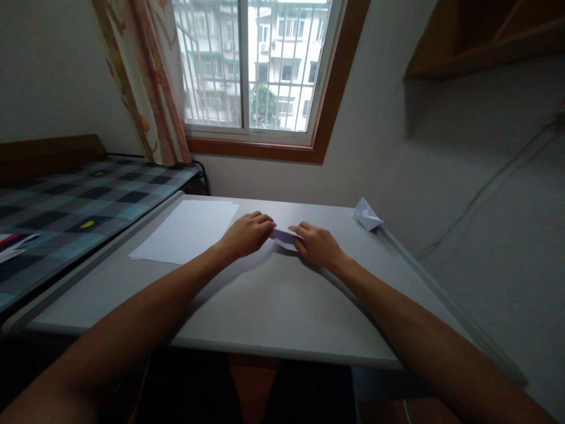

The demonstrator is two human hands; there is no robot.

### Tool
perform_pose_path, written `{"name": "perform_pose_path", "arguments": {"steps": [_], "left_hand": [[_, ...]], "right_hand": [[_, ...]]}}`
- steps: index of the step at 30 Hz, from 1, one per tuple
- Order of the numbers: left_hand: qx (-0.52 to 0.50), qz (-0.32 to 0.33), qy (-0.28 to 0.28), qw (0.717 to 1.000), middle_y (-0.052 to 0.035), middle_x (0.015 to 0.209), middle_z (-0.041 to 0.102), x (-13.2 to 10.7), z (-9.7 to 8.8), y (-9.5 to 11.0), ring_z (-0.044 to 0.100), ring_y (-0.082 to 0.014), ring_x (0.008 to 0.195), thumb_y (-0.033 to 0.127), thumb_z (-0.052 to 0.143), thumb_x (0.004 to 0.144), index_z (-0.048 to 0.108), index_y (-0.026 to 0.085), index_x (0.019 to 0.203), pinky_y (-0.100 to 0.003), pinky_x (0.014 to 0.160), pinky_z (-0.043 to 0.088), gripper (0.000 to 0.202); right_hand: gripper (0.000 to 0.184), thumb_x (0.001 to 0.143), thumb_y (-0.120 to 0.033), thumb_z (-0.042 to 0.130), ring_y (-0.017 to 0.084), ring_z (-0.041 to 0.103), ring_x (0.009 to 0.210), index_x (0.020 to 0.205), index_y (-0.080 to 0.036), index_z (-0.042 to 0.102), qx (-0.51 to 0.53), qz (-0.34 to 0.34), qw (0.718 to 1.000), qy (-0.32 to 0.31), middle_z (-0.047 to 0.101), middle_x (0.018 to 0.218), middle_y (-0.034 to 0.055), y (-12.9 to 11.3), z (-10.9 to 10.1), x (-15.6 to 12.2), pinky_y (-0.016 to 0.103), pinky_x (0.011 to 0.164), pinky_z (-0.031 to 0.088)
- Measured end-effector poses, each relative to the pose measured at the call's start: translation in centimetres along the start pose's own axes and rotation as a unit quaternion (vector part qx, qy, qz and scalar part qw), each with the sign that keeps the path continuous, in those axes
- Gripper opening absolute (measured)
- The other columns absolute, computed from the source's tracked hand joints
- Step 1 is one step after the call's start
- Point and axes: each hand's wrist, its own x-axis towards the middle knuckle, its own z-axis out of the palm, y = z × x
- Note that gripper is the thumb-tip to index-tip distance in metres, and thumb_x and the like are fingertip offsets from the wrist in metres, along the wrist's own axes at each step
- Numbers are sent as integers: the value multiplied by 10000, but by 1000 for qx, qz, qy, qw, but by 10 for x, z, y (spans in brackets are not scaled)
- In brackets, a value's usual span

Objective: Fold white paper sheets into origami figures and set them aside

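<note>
A small folded piece of white paper point(283, 236) lies flat on the grey table point(265, 306) between my two hands. My left hand point(247, 232) has its fingers curled and pressed on the paper's left end. At the paper's right end, my right hand point(316, 243) pinches and presses the edge with closed fingers. Most of the paper is hidden under the fingers.
A stack of blank white sheets point(188, 229) lies to the left of my hands. A finished folded paper shape point(366, 214) sits at the table's far right corner by the wall. A bed with a checked cover point(79, 206) adjoins the table's left side. A window point(256, 65) is behind.
</note>
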Motion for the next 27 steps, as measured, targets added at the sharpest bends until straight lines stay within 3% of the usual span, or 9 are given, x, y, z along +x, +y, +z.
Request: {"name": "perform_pose_path", "arguments": {"steps": [1,4,6,8,12,15,20,23,27], "left_hand": [[-13,-24,52,998,-120,1176,591,1,2,4,519,-241,1088,289,482,902,553,164,1193,-418,942,418,325],[-104,-149,178,967,-193,1430,345,4,14,17,423,-302,1229,445,633,791,228,164,1437,-460,973,404,813],[-219,-225,167,935,-229,1462,275,4,26,24,483,-301,1176,487,643,770,65,177,1472,-436,877,475,961],[-322,-261,124,902,-241,1469,260,5,36,30,518,-300,1142,484,638,775,24,190,1475,-406,806,512,976],[-425,-254,100,863,-212,1463,294,7,43,35,553,-281,1109,387,617,806,133,202,1459,-375,788,528,834],[-452,-238,101,854,-169,1372,429,8,41,36,582,-250,1058,241,560,816,261,197,1409,-358,790,526,666],[-424,-246,111,864,-93,1111,584,6,46,31,605,-169,854,106,460,782,376,183,1320,-313,740,507,550],[-411,-267,114,864,-62,975,600,6,51,23,574,-133,714,95,437,767,404,166,1279,-263,627,479,518],[-384,-265,99,879,-21,807,582,7,50,17,534,-109,632,62,389,732,540,134,1087,-228,571,435,393]], "right_hand": [[297,883,-220,454,182,582,762,1138,-179,601,10,8,1000,17,625,989,87,-1,0,1,281,692,417],[258,883,-184,437,180,578,771,1070,-160,613,54,37,994,91,615,942,89,-2,1,5,279,706,424],[228,875,-171,443,175,572,765,1029,-148,609,87,43,986,134,611,929,92,-4,2,6,279,706,428],[190,863,-161,457,163,562,731,987,-144,601,123,37,979,158,613,911,89,-8,3,6,273,685,429],[153,846,-168,491,135,550,665,964,-148,587,194,22,967,164,623,855,64,-13,7,7,256,634,426],[139,826,-168,512,122,548,628,940,-154,589,227,34,960,158,622,822,48,-15,11,8,251,608,427],[114,795,-167,525,112,544,586,900,-169,568,276,89,944,158,611,765,22,-17,13,9,245,569,430],[152,780,-176,520,113,551,599,929,-172,551,318,112,929,155,615,801,30,-17,14,9,237,549,433],[193,739,-157,503,115,553,584,925,-168,552,316,181,916,168,603,797,29,-11,14,9,229,520,420]]}}
